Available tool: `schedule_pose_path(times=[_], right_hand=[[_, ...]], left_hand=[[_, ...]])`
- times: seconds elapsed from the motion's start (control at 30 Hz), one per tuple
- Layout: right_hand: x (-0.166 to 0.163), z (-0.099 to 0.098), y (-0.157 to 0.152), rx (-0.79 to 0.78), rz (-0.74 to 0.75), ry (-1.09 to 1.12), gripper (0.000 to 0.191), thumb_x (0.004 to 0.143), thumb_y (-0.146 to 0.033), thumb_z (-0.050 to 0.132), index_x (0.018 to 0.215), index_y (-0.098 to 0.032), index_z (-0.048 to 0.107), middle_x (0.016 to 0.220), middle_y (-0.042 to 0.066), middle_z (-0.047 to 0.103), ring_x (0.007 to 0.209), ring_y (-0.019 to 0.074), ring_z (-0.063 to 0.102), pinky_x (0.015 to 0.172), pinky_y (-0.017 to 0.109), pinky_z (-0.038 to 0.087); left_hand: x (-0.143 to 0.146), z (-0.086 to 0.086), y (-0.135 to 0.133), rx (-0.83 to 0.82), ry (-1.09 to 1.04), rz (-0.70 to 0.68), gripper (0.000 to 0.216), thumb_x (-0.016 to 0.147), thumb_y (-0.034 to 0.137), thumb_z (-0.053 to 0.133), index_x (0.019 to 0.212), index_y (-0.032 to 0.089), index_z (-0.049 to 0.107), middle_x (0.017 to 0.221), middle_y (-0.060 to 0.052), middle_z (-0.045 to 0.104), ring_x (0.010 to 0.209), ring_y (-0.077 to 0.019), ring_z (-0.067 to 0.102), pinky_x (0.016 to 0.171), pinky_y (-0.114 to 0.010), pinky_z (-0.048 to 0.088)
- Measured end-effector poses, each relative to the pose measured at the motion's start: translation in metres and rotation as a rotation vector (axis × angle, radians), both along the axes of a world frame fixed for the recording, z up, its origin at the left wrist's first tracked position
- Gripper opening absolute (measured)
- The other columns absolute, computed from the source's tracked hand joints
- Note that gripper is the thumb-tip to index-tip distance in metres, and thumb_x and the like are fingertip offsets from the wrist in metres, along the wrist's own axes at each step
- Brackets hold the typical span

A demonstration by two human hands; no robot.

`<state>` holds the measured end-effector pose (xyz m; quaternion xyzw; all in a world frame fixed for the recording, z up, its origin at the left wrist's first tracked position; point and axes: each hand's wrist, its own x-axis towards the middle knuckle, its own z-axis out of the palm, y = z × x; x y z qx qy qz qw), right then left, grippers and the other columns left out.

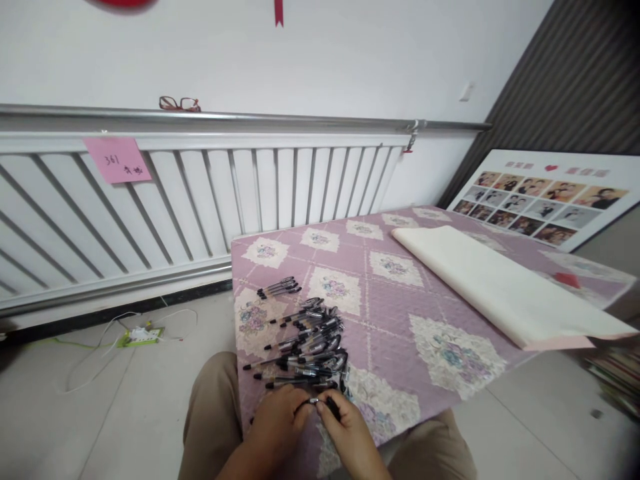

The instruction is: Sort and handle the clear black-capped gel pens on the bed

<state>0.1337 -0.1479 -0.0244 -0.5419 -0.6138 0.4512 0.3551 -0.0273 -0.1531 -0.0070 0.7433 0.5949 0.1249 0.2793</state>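
Observation:
A pile of several black pens [310, 343] lies on the pink patterned quilt [400, 313] near its front left corner. A small separate group of pens [279, 287] rests a little farther back. Both hands meet at the near edge of the pile. My left hand [277, 421] and my right hand [345, 427] pinch the two ends of one black pen [320, 402] between their fingertips.
A folded cream sheet [500, 287] lies across the right of the quilt. A white radiator [200, 200] with a pink note [117, 160] lines the wall; red glasses [180, 103] sit on its pipe. A power strip with cables [140, 335] lies on the floor. A photo board [545, 197] leans at right.

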Motion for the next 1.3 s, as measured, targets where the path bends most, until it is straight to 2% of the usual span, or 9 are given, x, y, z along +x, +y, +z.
schedule_pose_path(times=[0.13,0.27,0.57,0.77,0.87,1.03,1.1,1.2,1.3], right_hand=[[0.000,0.001,0.000,-0.004,-0.016,0.042,0.018,0.078,-0.035,0.055,0.084,-0.022,0.065,0.082,0.002,0.068,0.080,0.0198,0.061,0.073,0.027,0.045],[-0.003,-0.001,0.001,-0.015,-0.003,-0.010,0.016,0.076,-0.034,0.055,0.071,-0.021,0.061,0.070,0.000,0.063,0.070,0.0177,0.057,0.066,0.026,0.043],[0.003,-0.003,0.003,-0.073,-0.151,0.107,0.021,0.079,-0.042,0.052,0.073,-0.022,0.056,0.062,-0.004,0.052,0.060,0.0147,0.050,0.057,0.023,0.040],[-0.005,-0.011,0.004,0.049,-0.087,-0.051,0.008,0.073,-0.027,0.056,0.071,-0.020,0.060,0.070,0.001,0.062,0.070,0.0183,0.057,0.068,0.026,0.043],[-0.008,-0.012,0.004,0.053,-0.081,-0.094,0.009,0.070,-0.024,0.057,0.075,-0.021,0.064,0.075,0.002,0.066,0.074,0.0200,0.060,0.071,0.027,0.044],[-0.001,-0.006,0.002,-0.009,-0.164,0.085,0.022,0.075,-0.038,0.060,0.088,-0.021,0.066,0.088,0.004,0.069,0.085,0.0212,0.062,0.077,0.028,0.047],[0.001,-0.005,0.000,-0.054,-0.194,0.210,0.028,0.079,-0.045,0.057,0.093,-0.022,0.064,0.080,0.002,0.067,0.073,0.0180,0.061,0.064,0.025,0.048],[0.003,-0.007,-0.003,-0.155,-0.207,0.398,0.035,0.082,-0.053,0.052,0.095,-0.022,0.061,0.065,-0.003,0.058,0.049,0.0120,0.050,0.043,0.020,0.038],[0.006,-0.012,-0.005,-0.148,-0.224,0.484,0.037,0.081,-0.055,0.053,0.092,-0.021,0.063,0.071,0.000,0.060,0.061,0.0140,0.057,0.054,0.022,0.047]], left_hand=[[0.000,0.000,-0.001,0.002,0.035,-0.034,0.020,0.088,0.025,0.046,0.094,0.024,0.065,0.093,-0.002,0.065,0.088,-0.0189,0.058,0.074,-0.027,0.040],[0.002,-0.005,-0.004,0.022,-0.006,-0.029,0.022,0.087,0.023,0.047,0.100,0.024,0.064,0.097,-0.003,0.065,0.090,-0.0190,0.058,0.078,-0.027,0.041],[-0.005,-0.009,-0.002,0.037,-0.031,0.024,0.022,0.084,0.018,0.046,0.092,0.022,0.065,0.091,-0.003,0.065,0.086,-0.0190,0.059,0.077,-0.028,0.042],[-0.013,-0.010,-0.001,0.104,-0.045,0.064,0.021,0.084,0.016,0.046,0.088,0.020,0.066,0.089,-0.004,0.063,0.086,-0.0187,0.057,0.077,-0.028,0.041],[-0.011,-0.012,-0.001,0.116,-0.025,0.063,0.020,0.084,0.015,0.046,0.087,0.020,0.066,0.088,-0.004,0.062,0.087,-0.0193,0.056,0.077,-0.028,0.041],[-0.003,-0.013,0.000,0.116,0.042,0.062,0.018,0.086,0.016,0.049,0.088,0.021,0.066,0.091,-0.004,0.061,0.089,-0.0194,0.055,0.078,-0.029,0.041],[0.001,-0.012,0.001,0.125,0.086,0.048,0.017,0.087,0.017,0.049,0.090,0.022,0.065,0.093,-0.003,0.061,0.091,-0.0198,0.055,0.079,-0.030,0.041],[0.006,-0.011,0.003,0.134,0.186,0.010,0.016,0.089,0.020,0.048,0.091,0.023,0.065,0.097,-0.004,0.061,0.092,-0.0215,0.054,0.078,-0.032,0.041],[0.009,-0.012,0.004,0.147,0.255,-0.033,0.016,0.090,0.020,0.048,0.092,0.023,0.064,0.097,-0.003,0.061,0.092,-0.0223,0.053,0.078,-0.033,0.041]])
